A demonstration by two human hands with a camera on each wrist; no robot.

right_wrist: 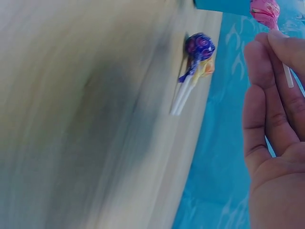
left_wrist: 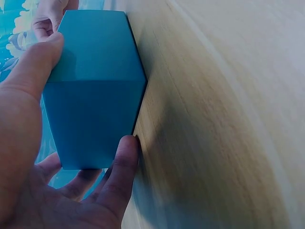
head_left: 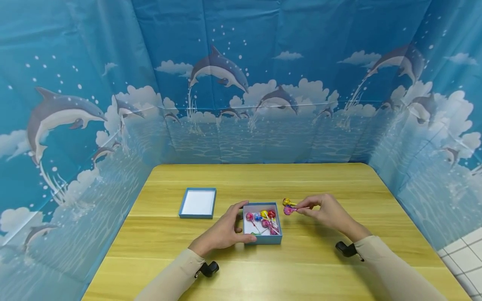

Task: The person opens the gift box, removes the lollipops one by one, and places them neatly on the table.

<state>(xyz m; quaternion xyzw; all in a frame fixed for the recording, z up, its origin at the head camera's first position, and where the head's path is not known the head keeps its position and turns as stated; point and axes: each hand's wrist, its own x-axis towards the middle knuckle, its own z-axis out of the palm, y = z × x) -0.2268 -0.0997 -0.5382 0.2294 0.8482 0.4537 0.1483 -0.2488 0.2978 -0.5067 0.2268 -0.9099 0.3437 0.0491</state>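
A blue box stands on the table, its white inside holding several wrapped lollipops. My left hand holds this box from its left side, thumb at the front edge and fingers along the left side toward the back corner. In the left wrist view, the thumb and fingertips lie against the box's blue walls. Right of the box, my right hand pinches a pink lollipop by its white stick. Below it in the right wrist view, a purple lollipop and a yellow lollipop lie side by side on the table.
Behind and left of the box, a blue-rimmed lid lies with its white inside up. The wooden table has a curtain printed with dolphins along its back and sides. White tiles show at the lower right.
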